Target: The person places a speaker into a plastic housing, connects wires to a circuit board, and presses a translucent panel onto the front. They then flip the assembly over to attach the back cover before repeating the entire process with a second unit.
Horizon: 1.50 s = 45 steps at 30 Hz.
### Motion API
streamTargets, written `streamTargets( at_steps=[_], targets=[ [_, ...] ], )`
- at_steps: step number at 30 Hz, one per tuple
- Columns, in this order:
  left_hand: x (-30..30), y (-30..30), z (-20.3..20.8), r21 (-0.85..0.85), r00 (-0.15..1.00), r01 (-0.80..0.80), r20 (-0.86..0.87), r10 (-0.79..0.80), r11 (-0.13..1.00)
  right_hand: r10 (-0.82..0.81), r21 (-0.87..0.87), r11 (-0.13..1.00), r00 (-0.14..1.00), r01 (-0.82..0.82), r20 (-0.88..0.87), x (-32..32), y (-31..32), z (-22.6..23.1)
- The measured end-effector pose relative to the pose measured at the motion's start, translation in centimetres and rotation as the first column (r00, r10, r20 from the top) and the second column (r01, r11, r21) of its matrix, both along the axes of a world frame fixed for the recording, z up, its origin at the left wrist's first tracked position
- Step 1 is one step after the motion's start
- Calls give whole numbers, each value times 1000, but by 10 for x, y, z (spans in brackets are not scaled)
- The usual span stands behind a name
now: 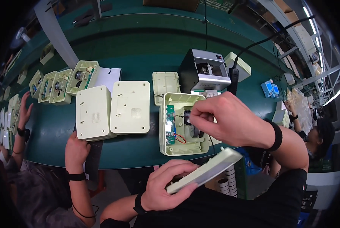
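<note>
My left hand (168, 186) grips a cream plastic cover (206, 171) by its edge, tilted in front of the bench edge. An open cream plastic housing (163, 129) lies on the bench, showing a green circuit board (170, 125), red and black wires and a round speaker-like part (195, 131). Over the housing's right side hangs my right hand (225, 119), thumb and forefinger pinched together by a dark round part (187, 117). Whatever is between those fingertips is too small or hidden to make out.
Two closed cream housings (130, 106) lie left of the open one, near a co-worker's hand (77, 150). Several open housings (61, 87) line up farther left. Behind stand a black and silver machine (206, 70), a cream shell (166, 85) and a black-handled corded tool (233, 79).
</note>
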<state>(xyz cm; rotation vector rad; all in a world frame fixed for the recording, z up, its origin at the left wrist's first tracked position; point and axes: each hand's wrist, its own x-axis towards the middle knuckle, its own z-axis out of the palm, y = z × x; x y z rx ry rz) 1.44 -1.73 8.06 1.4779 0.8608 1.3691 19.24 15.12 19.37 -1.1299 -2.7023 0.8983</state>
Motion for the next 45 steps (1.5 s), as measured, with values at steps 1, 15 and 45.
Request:
streamTargets(
  at_steps=[1, 15, 45],
  targets=[
    [-1, 1, 2, -44, 999, 12, 41, -10, 999, 9, -1, 1000, 1000, -9, 2, -4, 5, -1],
    [-20, 29, 14, -92, 1000, 19, 11, -18, 996, 200, -92, 978, 960, -185, 198, -34, 47, -10],
    [-33, 34, 12, -177, 997, 4, 71, 9, 984, 179, -305, 950, 914, -64, 363, -65, 66, -10]
  ],
)
